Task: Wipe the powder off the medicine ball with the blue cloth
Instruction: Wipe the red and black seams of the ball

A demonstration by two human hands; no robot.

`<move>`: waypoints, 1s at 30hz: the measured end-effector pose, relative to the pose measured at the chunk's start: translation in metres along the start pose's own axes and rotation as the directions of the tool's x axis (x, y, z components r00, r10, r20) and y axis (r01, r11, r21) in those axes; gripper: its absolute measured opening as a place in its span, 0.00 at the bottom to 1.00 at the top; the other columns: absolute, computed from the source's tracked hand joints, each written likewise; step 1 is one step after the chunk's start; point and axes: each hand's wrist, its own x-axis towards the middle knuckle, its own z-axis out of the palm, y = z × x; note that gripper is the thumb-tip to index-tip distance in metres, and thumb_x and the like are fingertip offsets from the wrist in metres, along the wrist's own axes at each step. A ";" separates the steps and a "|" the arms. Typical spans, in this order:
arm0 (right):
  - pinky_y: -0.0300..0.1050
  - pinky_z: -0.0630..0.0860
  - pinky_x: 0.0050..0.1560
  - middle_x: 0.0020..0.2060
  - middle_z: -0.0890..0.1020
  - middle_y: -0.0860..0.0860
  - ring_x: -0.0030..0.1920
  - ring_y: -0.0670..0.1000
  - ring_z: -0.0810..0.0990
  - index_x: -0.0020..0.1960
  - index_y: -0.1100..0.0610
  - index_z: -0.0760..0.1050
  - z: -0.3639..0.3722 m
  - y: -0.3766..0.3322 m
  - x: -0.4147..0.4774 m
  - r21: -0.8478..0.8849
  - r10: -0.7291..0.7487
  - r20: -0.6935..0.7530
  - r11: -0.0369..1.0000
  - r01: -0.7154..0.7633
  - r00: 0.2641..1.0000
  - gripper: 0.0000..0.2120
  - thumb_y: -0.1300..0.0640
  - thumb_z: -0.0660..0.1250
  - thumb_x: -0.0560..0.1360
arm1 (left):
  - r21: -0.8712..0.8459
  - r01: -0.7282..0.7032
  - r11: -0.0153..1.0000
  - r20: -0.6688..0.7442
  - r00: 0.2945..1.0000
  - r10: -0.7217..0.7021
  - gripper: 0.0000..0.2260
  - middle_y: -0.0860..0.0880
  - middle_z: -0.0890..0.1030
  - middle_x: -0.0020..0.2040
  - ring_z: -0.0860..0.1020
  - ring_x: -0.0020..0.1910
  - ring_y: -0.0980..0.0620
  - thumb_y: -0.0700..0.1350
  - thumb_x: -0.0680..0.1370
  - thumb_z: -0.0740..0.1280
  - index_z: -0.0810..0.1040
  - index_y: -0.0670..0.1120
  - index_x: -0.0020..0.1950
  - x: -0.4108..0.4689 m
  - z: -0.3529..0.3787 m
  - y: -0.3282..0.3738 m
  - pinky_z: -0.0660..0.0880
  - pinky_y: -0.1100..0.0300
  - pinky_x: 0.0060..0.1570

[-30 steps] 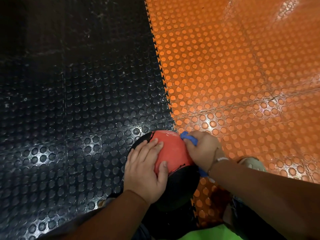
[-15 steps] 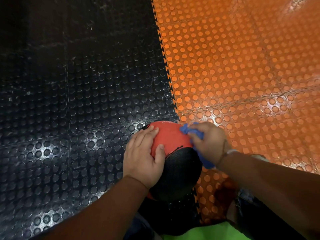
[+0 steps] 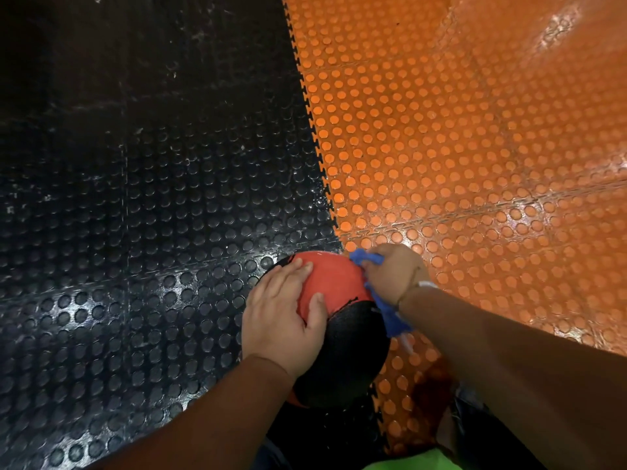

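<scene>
A red-and-black round rubber medicine ball [image 3: 339, 279] sits on the floor directly below the person's head camera, straddling the toothed seam where black studded rubber floor tiles [image 3: 135, 232] on the ball's left side meet orange studded tiles [image 3: 475, 164] on its right. The wiping step appears to be in hand: a crumpled blue cloth [image 3: 390, 317] is pressed against the ball's upper right flank, with a tail hanging down that side. The right hand [image 3: 393, 276] is curled round the cloth and bunches it in the fingers, wrist bent inward toward the ball, with a pale wristband [image 3: 427, 284] just behind it. The left hand [image 3: 281, 317] lies flat on the ball's left shoulder, fingers straight and thumb spread across the red panel, bracing it and gripping nothing. Powder is hard to make out on the surface. The next move likely calls for sweeping the cloth over the crown and turning the ball to reach unwiped panels. A bright green garment [image 3: 417, 463] shows below the ball.
</scene>
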 end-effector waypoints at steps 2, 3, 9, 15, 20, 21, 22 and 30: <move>0.37 0.76 0.35 0.38 0.78 0.49 0.36 0.47 0.77 0.53 0.57 0.78 -0.001 -0.002 0.006 -0.070 0.040 0.014 0.997 -0.039 0.999 0.10 0.59 0.59 0.78 | 0.000 0.010 1.000 0.001 1.000 -0.010 0.25 0.53 0.76 0.65 0.71 0.66 0.49 0.57 0.74 0.54 0.76 0.50 0.65 -0.001 0.001 0.001 0.65 0.48 0.68; 0.36 0.73 0.34 0.39 0.78 0.49 0.36 0.46 0.76 0.53 0.55 0.78 0.002 -0.007 0.002 -0.096 -0.027 0.005 0.995 0.027 1.000 0.10 0.58 0.59 0.78 | -0.006 0.023 1.000 -0.008 1.000 -0.023 0.25 0.53 0.76 0.65 0.71 0.66 0.48 0.57 0.74 0.54 0.76 0.49 0.65 -0.001 0.000 0.000 0.66 0.48 0.68; 0.35 0.71 0.47 0.48 0.70 0.46 0.44 0.47 0.74 0.56 0.49 0.78 0.012 -0.014 -0.027 -0.208 -0.410 -0.032 0.895 0.395 0.911 0.10 0.56 0.63 0.76 | -0.036 0.086 0.996 -0.038 0.995 -0.088 0.25 0.53 0.76 0.66 0.71 0.66 0.49 0.56 0.73 0.54 0.76 0.49 0.65 -0.004 0.000 -0.001 0.66 0.48 0.68; 0.32 0.68 0.27 0.40 0.80 0.54 0.34 0.48 0.74 0.51 0.60 0.78 0.002 0.035 0.029 0.132 0.149 0.051 0.979 -0.154 0.988 0.09 0.56 0.65 0.76 | -0.052 0.005 0.999 0.052 0.999 -0.003 0.25 0.60 0.72 0.66 0.66 0.69 0.56 0.60 0.73 0.54 0.74 0.54 0.67 -0.003 -0.005 -0.004 0.60 0.54 0.71; 0.50 0.75 0.42 0.41 0.81 0.57 0.38 0.57 0.78 0.50 0.60 0.77 -0.001 0.066 0.025 0.643 0.365 0.301 0.604 -0.470 0.881 0.14 0.50 0.68 0.73 | -0.601 0.481 0.638 0.014 0.805 -0.593 0.09 0.58 0.80 0.50 0.76 0.46 0.67 0.43 0.77 0.67 0.80 0.52 0.56 0.016 -0.028 -0.010 0.71 0.58 0.62; 0.50 0.76 0.40 0.38 0.82 0.58 0.36 0.58 0.78 0.51 0.62 0.78 -0.003 0.068 0.023 0.694 0.366 0.338 0.525 -0.492 0.867 0.15 0.50 0.67 0.74 | -0.617 0.607 0.501 0.074 0.679 -0.731 0.10 0.53 0.80 0.52 0.77 0.46 0.61 0.44 0.77 0.67 0.78 0.48 0.59 0.022 -0.032 -0.018 0.73 0.57 0.60; 0.50 0.76 0.40 0.36 0.82 0.59 0.36 0.58 0.78 0.50 0.63 0.79 -0.002 0.072 0.021 0.715 0.359 0.367 0.481 -0.507 0.858 0.15 0.50 0.66 0.75 | -0.590 0.723 0.358 0.175 0.548 -0.818 0.14 0.48 0.81 0.54 0.78 0.47 0.54 0.48 0.77 0.68 0.77 0.46 0.61 0.025 -0.035 -0.028 0.74 0.54 0.58; 0.50 0.74 0.56 0.61 0.76 0.58 0.57 0.59 0.76 0.65 0.62 0.71 0.040 0.063 0.008 0.674 0.369 0.171 0.632 -0.382 0.913 0.29 0.47 0.70 0.71 | -0.345 0.936 -0.064 0.736 0.228 -0.638 0.35 0.40 0.84 0.49 0.81 0.49 0.39 0.71 0.66 0.66 0.80 0.42 0.55 0.025 -0.034 -0.080 0.77 0.44 0.52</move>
